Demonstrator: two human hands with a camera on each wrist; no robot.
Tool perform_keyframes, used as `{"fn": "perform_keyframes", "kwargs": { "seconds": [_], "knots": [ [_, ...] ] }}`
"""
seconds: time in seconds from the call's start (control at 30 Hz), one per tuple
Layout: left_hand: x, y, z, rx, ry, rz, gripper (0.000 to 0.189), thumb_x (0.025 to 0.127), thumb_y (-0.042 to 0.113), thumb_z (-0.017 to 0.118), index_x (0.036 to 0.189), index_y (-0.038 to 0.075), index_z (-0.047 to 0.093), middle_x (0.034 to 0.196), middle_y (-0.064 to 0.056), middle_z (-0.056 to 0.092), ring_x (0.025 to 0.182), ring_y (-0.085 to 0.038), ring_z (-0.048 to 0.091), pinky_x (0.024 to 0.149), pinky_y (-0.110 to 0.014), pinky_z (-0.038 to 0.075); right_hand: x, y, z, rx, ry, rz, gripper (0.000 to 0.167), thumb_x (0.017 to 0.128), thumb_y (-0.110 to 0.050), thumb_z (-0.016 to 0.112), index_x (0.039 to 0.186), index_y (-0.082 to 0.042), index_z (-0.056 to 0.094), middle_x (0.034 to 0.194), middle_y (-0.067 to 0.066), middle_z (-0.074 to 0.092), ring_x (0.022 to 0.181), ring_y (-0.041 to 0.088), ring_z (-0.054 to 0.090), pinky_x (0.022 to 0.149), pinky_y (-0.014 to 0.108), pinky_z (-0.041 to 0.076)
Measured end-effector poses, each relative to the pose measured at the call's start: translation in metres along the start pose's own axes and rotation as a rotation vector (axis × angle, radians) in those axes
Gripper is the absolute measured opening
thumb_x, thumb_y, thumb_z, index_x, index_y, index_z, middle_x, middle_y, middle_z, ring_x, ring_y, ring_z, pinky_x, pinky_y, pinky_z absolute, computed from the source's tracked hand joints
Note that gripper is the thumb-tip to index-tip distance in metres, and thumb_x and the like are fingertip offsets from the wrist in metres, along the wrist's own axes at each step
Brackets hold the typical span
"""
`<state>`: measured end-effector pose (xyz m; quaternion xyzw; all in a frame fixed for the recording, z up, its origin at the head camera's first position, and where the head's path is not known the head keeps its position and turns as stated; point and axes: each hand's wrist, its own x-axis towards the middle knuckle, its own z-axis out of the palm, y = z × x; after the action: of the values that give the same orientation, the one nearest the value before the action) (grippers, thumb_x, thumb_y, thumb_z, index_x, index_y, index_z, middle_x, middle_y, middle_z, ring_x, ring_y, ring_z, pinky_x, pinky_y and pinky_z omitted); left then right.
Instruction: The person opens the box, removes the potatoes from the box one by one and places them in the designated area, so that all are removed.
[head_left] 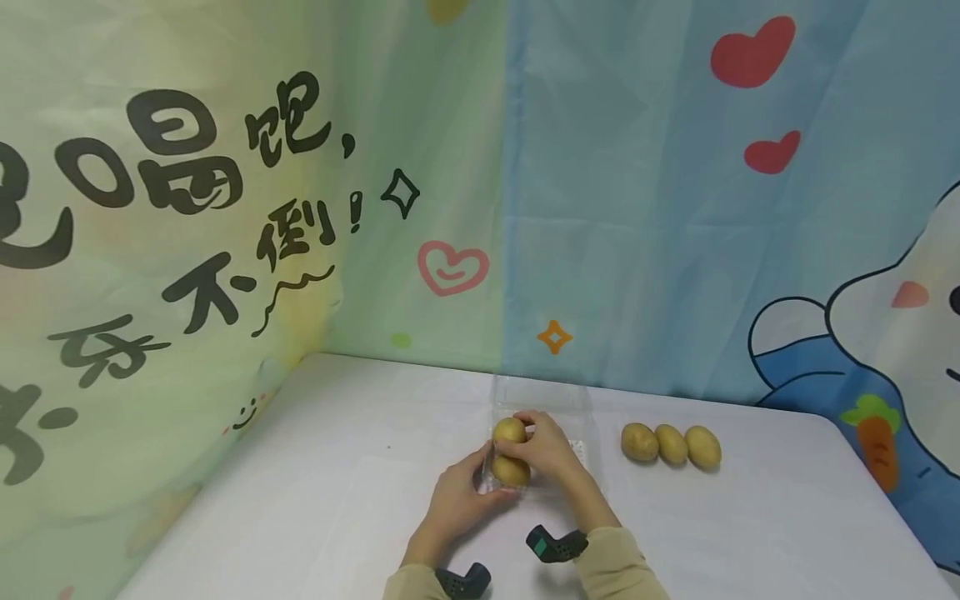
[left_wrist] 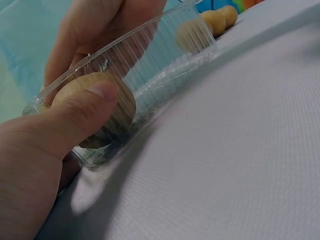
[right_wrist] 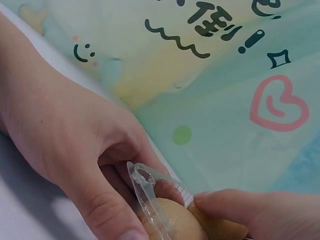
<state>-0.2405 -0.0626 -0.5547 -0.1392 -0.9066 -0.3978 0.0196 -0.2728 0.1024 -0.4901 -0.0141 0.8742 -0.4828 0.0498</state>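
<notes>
A clear plastic container lies on the table, its ribbed wall showing in the left wrist view. At its left end sit two potatoes, a near one and a far one. My left hand grips that end from outside, with the thumb against the wall by the near potato. From the right, my right hand reaches over the container and holds the far potato between thumb and fingers. The right fingertips are partly hidden in the head view.
Three more potatoes, a left one, a middle one and a right one, lie in a row right of the container. A white table carries everything. Printed curtains hang behind and to the left.
</notes>
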Motion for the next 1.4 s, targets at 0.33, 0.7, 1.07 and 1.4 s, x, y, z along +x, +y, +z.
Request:
{"fn": "perform_keyframes", "kwargs": {
  "seconds": [0.33, 0.7, 1.07, 1.4],
  "knots": [
    [0.004, 0.006, 0.000, 0.022, 0.018, 0.037, 0.092, 0.075, 0.067, 0.065, 0.142, 0.008, 0.044, 0.138, -0.010, 0.054, 0.124, -0.028, 0.055, 0.102, -0.042, 0.048, 0.002, 0.003, -0.011, 0.047, -0.007, -0.035, 0.063, 0.075, -0.020, 0.080, 0.127, -0.005, 0.048, 0.129, 0.015, 0.054, 0.110, 0.032, 0.060, 0.086, 0.042, 0.057],
    [0.005, 0.007, 0.000, 0.038, 0.009, 0.018, 0.093, 0.074, 0.069, 0.063, 0.141, 0.008, 0.045, 0.138, -0.011, 0.054, 0.124, -0.028, 0.055, 0.102, -0.042, 0.049, -0.003, 0.006, -0.016, -0.026, 0.009, -0.183, 0.070, 0.072, -0.008, 0.081, 0.134, -0.011, 0.050, 0.128, 0.010, 0.054, 0.109, 0.034, 0.061, 0.087, 0.042, 0.057],
    [0.003, 0.003, 0.000, 0.020, 0.028, 0.016, 0.093, 0.073, 0.070, 0.063, 0.141, 0.008, 0.045, 0.139, -0.011, 0.054, 0.125, -0.028, 0.055, 0.103, -0.042, 0.048, -0.012, 0.013, -0.018, -0.031, 0.068, -0.260, 0.064, 0.069, -0.008, 0.085, 0.126, -0.011, 0.056, 0.127, 0.008, 0.057, 0.107, 0.032, 0.063, 0.088, 0.039, 0.057],
    [-0.001, 0.004, -0.001, 0.032, 0.024, -0.005, 0.094, 0.072, 0.072, 0.062, 0.140, 0.009, 0.046, 0.138, -0.009, 0.055, 0.124, -0.028, 0.055, 0.102, -0.042, 0.049, -0.032, 0.015, -0.024, -0.075, 0.125, -0.236, 0.064, 0.068, -0.006, 0.084, 0.126, -0.011, 0.057, 0.126, 0.008, 0.058, 0.111, 0.029, 0.061, 0.089, 0.038, 0.057]
  ]
}}
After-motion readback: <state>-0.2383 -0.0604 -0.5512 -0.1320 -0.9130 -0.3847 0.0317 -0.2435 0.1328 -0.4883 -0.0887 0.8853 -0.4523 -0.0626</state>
